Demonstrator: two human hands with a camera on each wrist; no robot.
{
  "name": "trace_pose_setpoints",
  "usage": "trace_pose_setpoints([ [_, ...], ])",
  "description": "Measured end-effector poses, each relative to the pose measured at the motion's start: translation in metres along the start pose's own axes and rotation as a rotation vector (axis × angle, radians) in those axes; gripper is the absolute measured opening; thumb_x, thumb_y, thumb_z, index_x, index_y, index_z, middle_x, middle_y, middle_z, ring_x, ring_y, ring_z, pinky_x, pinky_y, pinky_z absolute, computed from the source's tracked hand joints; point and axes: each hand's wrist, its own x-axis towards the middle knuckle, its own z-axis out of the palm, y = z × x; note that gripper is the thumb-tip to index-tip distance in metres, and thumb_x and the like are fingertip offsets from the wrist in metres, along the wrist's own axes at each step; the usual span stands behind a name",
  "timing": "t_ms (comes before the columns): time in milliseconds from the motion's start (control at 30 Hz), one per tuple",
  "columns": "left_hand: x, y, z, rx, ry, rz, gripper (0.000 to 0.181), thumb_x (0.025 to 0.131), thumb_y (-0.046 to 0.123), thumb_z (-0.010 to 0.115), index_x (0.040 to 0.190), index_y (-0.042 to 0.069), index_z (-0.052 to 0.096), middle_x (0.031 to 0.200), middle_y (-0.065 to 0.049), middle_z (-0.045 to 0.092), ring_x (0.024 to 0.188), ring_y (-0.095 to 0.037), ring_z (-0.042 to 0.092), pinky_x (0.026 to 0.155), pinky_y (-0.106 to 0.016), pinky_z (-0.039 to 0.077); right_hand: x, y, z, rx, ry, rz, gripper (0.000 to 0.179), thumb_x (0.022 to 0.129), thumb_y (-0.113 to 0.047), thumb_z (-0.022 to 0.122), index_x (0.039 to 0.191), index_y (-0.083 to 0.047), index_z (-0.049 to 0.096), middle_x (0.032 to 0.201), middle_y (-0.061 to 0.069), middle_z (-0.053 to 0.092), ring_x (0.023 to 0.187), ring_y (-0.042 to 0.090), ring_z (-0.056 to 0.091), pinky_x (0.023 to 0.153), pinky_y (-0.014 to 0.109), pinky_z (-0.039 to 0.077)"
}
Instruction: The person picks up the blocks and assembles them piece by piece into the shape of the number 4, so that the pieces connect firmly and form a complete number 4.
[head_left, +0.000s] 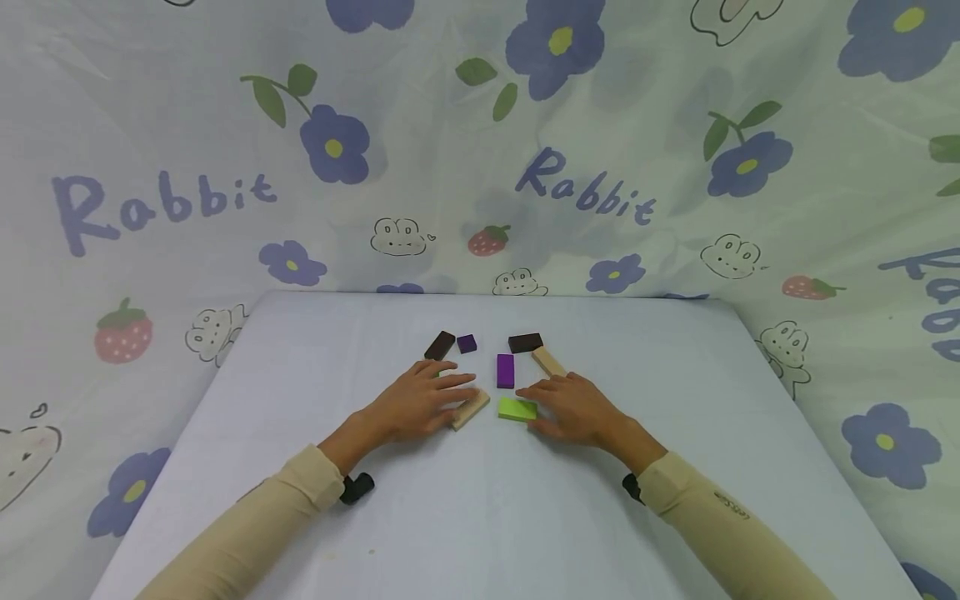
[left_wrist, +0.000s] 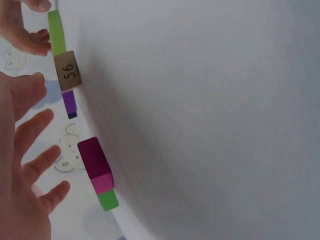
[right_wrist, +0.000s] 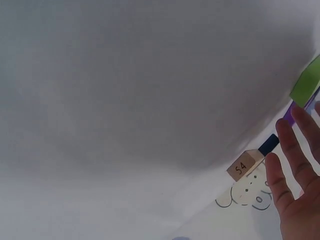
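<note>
Loose-fingered, the left hand (head_left: 420,402) is gripping nothing; the pale block (head_left: 472,409) is lying at its three o'clock, seemingly for easy reach. The right hand (head_left: 577,410) is bracketing the lime block (head_left: 516,409) at nine o'clock; I can't tell whether it's pinching.

Left hand (head_left: 422,402): fingers spread at a pale block (head_left: 472,408)
Right hand (head_left: 576,408): fingers beside a lime block (head_left: 514,408), near a tan block (head_left: 548,362)
Middle: purple block (head_left: 506,372), just behind the lime block
Far row: left dark block (head_left: 440,345), violet cube (head_left: 467,343), right dark block (head_left: 525,342)
Surface (head_left: 480,517): white
Cloth (head_left: 435,158): flowers, strawberries
</note>
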Motion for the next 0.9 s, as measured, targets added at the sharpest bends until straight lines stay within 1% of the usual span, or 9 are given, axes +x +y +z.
trace_pose_setpoints([
  [267,0.0001,0.0043,0.002,0.004,-0.028,0.004,0.045,0.101,0.032,0.058,0.146,0.024,0.057,0.154,0.002,0.049,0.142,-0.031,0.041,0.114,-0.057,0.032,-0.0002,0.0002,0.0029,-0.025,0.01,-0.035,0.044,0.094,-0.04,0.07,0.137,-0.028,0.065,0.125,-0.006,0.069,0.115,0.017,0.063,0.097,0.046,0.05],
  [433,0.0001,0.0058,0.0029,-0.002,-0.05,-0.01,0.045,0.101,0.03,0.058,0.146,0.023,0.058,0.154,0.002,0.049,0.142,-0.031,0.041,0.114,-0.057,0.031,0.0001,0.0009,0.0046,-0.056,0.011,-0.047,0.043,0.095,-0.039,0.07,0.137,-0.031,0.065,0.123,-0.008,0.07,0.112,0.014,0.063,0.095,0.041,0.051],
  [667,0.0006,0.0076,0.0021,0.001,-0.077,-0.027,0.043,0.102,0.028,0.057,0.145,0.024,0.058,0.151,0.005,0.051,0.141,-0.028,0.041,0.116,-0.057,0.029,-0.0008,-0.0001,0.0047,-0.063,0.034,-0.07,0.043,0.094,-0.038,0.071,0.135,-0.028,0.067,0.119,-0.007,0.071,0.109,0.015,0.064,0.093,0.042,0.052],
  [900,0.0021,0.0098,0.0003,0.009,-0.086,-0.025,0.044,0.103,0.027,0.055,0.147,0.022,0.056,0.149,0.007,0.053,0.14,-0.026,0.043,0.116,-0.056,0.028,-0.0022,-0.002,0.0034,-0.067,0.036,-0.069,0.043,0.094,-0.038,0.071,0.135,-0.027,0.067,0.118,-0.006,0.071,0.107,0.015,0.064,0.093,0.041,0.052],
])
